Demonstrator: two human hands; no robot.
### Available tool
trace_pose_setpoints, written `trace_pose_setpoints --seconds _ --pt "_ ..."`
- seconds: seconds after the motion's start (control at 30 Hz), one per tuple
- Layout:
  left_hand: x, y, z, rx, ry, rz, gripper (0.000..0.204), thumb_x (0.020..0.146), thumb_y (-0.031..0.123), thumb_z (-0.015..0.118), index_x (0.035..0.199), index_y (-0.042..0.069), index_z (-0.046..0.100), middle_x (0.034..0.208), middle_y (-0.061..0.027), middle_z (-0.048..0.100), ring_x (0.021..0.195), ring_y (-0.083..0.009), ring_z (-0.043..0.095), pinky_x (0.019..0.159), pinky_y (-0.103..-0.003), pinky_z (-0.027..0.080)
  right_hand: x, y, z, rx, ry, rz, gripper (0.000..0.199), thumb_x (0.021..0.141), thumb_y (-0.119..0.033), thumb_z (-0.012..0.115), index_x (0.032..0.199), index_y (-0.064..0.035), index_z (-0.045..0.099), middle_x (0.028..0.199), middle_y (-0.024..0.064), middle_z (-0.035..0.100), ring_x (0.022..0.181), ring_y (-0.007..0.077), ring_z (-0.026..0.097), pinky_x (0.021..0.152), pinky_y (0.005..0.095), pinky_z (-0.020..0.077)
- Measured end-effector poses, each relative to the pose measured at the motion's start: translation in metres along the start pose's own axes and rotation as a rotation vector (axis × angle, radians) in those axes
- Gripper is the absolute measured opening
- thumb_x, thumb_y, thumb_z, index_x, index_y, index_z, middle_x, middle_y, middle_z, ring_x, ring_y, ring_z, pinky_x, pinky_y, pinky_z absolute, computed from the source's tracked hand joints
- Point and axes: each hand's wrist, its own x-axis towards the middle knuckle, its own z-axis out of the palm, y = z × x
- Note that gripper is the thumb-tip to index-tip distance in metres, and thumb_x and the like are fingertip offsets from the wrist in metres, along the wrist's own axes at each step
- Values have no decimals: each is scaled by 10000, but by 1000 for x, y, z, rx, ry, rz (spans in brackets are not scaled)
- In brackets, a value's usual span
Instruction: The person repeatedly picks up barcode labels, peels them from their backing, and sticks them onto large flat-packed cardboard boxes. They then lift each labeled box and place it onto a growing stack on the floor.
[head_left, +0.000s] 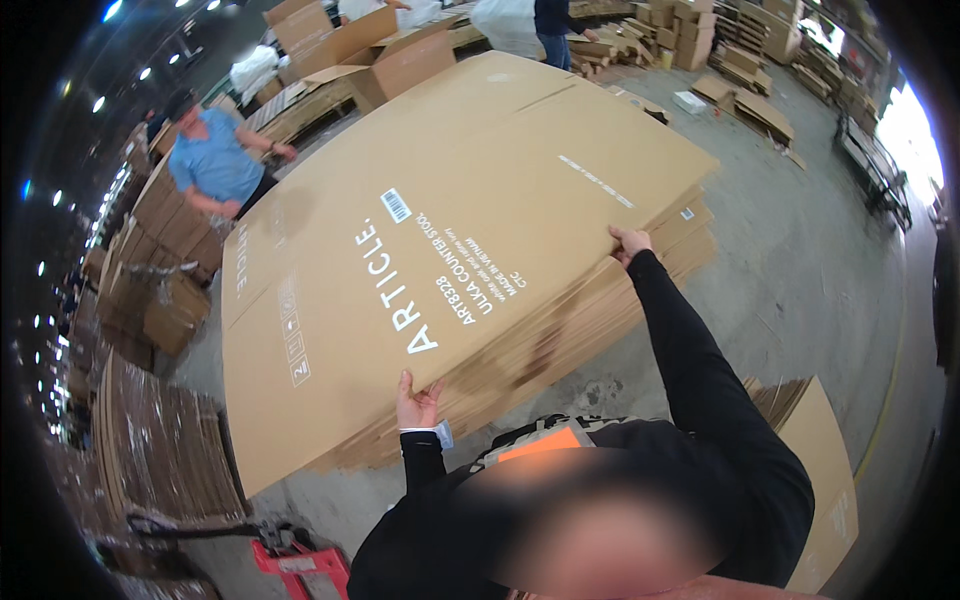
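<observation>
head view: a big flat box (500, 180) lies on top of the stack (570, 340); the right hand (632, 244) pinches its edge, thumb on top, on the stack's near side; the left hand (420, 405) touches that same side, but i can't tell if it grips; the box looks stiff, not very heavy, and may sag, so edge spots far apart seem best to hold

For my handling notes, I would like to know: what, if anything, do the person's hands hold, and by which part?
The left hand and right hand hold the top flattened carton by its near edge.
</observation>
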Motion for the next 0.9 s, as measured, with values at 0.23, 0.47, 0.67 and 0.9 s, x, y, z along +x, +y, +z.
trace_pose_setpoints --seconds 0.23,0.47,0.67,0.9 --pt "25 5 9 112 -56 -483 525 894 526 543 1103 48 606 1155 -153 638 1100 -335 599 876 -500 521 -46 -34 -20 -633 113 -66 317 877 -171 612 1135 -12 518 776 112 653 634 236 676 502 334 554" --pt "-43 -145 108 846 -537 -1239 271 954 311 525 904 67 633 995 -143 683 1036 -335 628 880 -505 506 -289 42 -265 -851 323 -143 318 849 -259 610 1085 -47 582 852 127 680 711 236 686 694 359 538" --pt "-209 -283 185 1308 -1106 -1500 143 941 171 483 852 80 548 776 -92 639 925 -330 663 808 -526 550 -691 288 -415 -536 1312 611 332 762 -279 593 976 -48 699 964 189 682 909 327 655 815 420 508" --pt "-387 -397 225 1531 -1579 -1544 275 965 279 511 763 93 524 771 -92 643 892 -315 666 785 -512 542 -992 486 -233 1112 2511 224 255 852 -226 527 921 -23 667 739 143 663 585 261 642 527 375 506"
